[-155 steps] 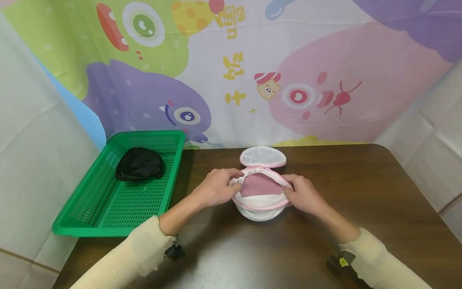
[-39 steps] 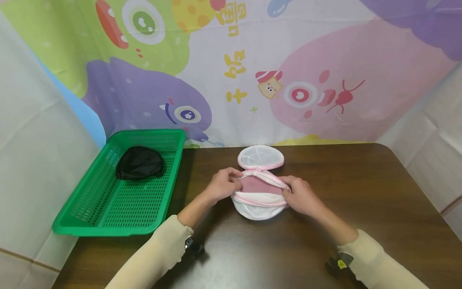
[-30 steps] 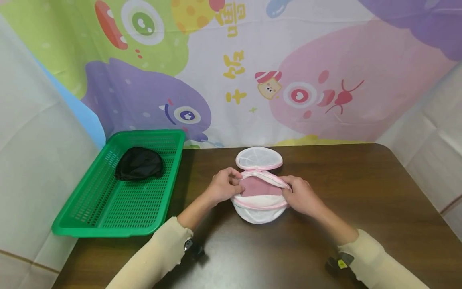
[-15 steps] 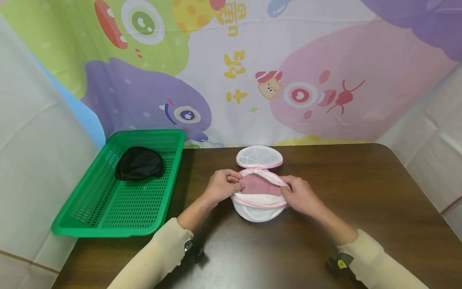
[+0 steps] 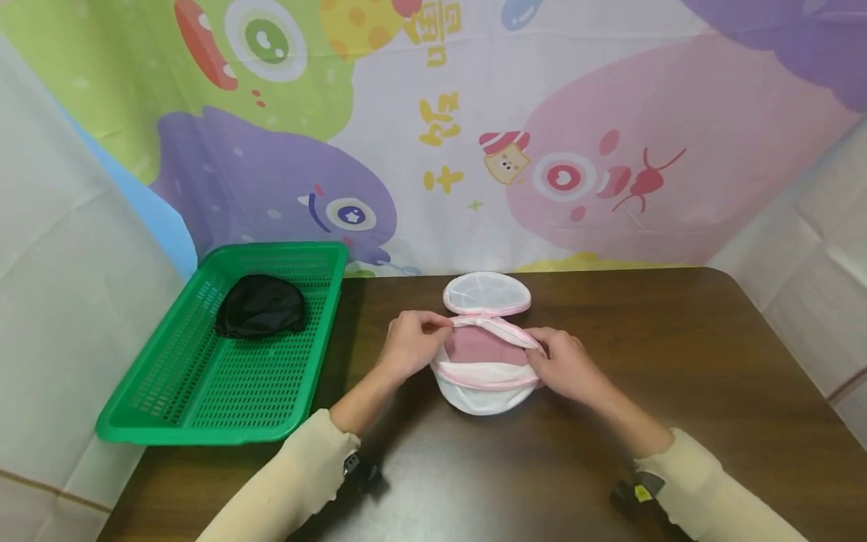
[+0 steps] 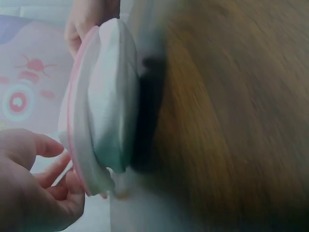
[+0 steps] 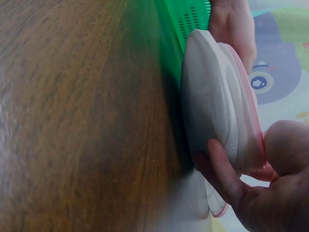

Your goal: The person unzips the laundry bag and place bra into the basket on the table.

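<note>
A white mesh laundry bag (image 5: 483,399) with pink trim sits unzipped on the table in the head view, mauve fabric (image 5: 484,348) showing in its opening. Behind it lies a smaller white mesh flap (image 5: 486,293), also edged in pink. My left hand (image 5: 409,346) pinches the bag's rim at the upper left between thumb and fingers. On the right side, my right hand (image 5: 567,366) grips the edge, thumb over the rim. The right wrist view shows that hand's fingers (image 7: 219,164) reaching under the mesh body (image 7: 205,92).
Left of the bag stands a green perforated basket (image 5: 305,410), its far part holding a black cloth item (image 5: 260,307). A cartoon-printed curtain (image 5: 433,226) hangs behind the brown table (image 5: 643,331). A dark wrist camera (image 5: 362,470) sits below the left sleeve.
My left hand has shifted slightly left and up along the rim, its thumb off the mauve fabric. My right hand keeps its grip in nearly the same place. Basket and black cloth are unmoved.
</note>
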Tool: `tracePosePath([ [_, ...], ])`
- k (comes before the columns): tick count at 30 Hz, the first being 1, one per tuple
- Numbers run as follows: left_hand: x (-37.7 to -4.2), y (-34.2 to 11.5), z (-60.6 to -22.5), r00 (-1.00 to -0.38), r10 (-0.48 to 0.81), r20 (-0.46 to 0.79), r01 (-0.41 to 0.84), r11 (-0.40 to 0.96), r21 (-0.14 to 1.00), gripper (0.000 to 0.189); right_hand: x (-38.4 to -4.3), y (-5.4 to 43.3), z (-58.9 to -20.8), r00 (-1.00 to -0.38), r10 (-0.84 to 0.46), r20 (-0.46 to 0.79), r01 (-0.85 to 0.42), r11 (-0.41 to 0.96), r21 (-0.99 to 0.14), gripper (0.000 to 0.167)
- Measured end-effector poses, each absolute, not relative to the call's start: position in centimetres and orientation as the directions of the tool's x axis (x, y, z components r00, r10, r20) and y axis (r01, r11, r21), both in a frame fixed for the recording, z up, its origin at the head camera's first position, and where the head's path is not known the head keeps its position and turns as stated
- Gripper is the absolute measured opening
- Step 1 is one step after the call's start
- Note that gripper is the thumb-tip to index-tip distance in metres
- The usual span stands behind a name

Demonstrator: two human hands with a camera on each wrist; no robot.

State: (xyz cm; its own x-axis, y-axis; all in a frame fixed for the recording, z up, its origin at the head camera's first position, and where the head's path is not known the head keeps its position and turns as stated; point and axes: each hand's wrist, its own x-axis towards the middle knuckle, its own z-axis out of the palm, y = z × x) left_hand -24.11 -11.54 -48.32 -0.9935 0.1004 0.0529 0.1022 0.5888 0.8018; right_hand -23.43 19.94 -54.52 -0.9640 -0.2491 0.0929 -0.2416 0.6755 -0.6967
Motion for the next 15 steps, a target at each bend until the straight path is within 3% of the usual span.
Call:
tracePosePath([
  [10,-26.6,-12.0,-51.5,-0.989,0.084,-0.118,-0.049,0.570,0.820,0.017,-21.8,19.1,-51.9,-0.951,-0.269,0.156,-0.298,0.648,-0.701,0.038],
  [15,-22.7,-11.0,-45.7,-0.983,0.076,-0.170,-0.103,0.536,0.838,0.022,-23.7,20.1,-55.1,-0.955,-0.268,0.129,-0.284,0.685,-0.671,0.039],
])
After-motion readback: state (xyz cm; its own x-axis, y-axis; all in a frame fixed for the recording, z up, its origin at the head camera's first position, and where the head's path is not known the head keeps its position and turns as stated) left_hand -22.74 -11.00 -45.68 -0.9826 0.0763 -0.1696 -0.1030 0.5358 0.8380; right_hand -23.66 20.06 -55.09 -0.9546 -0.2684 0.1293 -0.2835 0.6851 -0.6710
